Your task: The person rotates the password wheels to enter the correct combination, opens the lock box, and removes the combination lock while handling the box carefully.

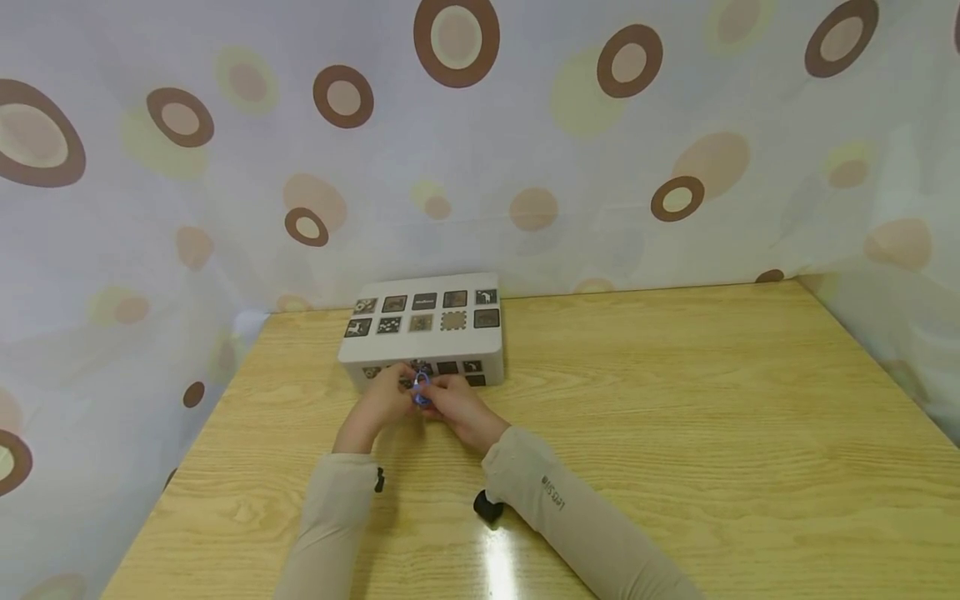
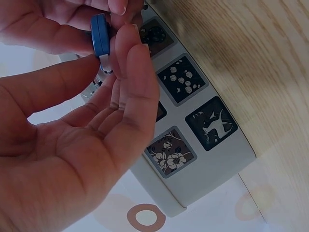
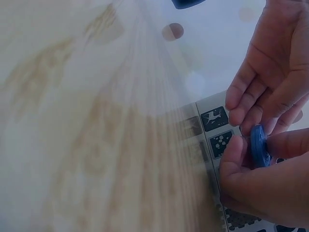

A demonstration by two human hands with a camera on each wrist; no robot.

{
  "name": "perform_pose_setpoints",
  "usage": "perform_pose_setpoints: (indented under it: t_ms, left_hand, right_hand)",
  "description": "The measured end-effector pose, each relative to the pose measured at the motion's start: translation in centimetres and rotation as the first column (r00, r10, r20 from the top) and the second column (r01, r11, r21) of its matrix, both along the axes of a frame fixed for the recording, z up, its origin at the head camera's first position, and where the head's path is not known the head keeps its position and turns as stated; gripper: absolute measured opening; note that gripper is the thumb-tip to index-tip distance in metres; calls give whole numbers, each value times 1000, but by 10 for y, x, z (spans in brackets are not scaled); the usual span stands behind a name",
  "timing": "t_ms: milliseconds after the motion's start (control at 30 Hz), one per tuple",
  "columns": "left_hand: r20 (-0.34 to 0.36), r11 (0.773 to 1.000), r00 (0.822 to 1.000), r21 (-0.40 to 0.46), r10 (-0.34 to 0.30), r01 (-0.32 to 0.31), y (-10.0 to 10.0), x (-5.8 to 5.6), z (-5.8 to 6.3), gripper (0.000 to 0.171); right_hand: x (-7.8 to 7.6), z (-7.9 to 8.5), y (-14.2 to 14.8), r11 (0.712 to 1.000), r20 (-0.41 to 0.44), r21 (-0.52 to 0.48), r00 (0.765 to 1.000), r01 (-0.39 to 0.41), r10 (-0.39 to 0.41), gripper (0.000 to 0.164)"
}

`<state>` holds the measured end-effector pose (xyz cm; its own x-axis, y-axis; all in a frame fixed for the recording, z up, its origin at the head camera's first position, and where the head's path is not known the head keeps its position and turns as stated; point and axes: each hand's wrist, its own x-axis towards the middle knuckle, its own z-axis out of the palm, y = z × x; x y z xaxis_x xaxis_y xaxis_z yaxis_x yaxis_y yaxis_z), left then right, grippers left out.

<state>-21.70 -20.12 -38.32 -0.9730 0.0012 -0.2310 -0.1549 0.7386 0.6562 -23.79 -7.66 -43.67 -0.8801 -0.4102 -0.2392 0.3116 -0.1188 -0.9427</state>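
A small blue padlock (image 1: 422, 395), round and thick with a metal shackle, is held between both hands at the front of a white box (image 1: 427, 347). The right hand (image 1: 461, 408) pinches its blue body; the right wrist view shows the padlock (image 3: 259, 146) between thumb and fingers. From the other side, the left hand (image 1: 381, 406) has its thumb and curled fingers about the shackle end of the padlock (image 2: 100, 36). Brown and black picture squares cover the box lid and front. Fingers hide part of the shackle and the box front.
The box stands near the back edge of a wooden table (image 1: 675, 400), close to a patterned curtain (image 1: 525, 150). Black wrist gear (image 1: 489, 507) hangs below the right sleeve (image 1: 570, 508).
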Motion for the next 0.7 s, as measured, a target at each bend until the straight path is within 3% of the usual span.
perform_pose_setpoints:
  t_ms: [433,700]
  left_hand:
    - [-5,999,1000,26,-23,23,-1,0,1,31]
    - [6,999,1000,27,-19,19,-1,0,1,30]
  right_hand:
    - [-3,2,2,996,87,-90,996,-1,9,29]
    - [-2,2,2,996,59,-81,998,-24,29,28]
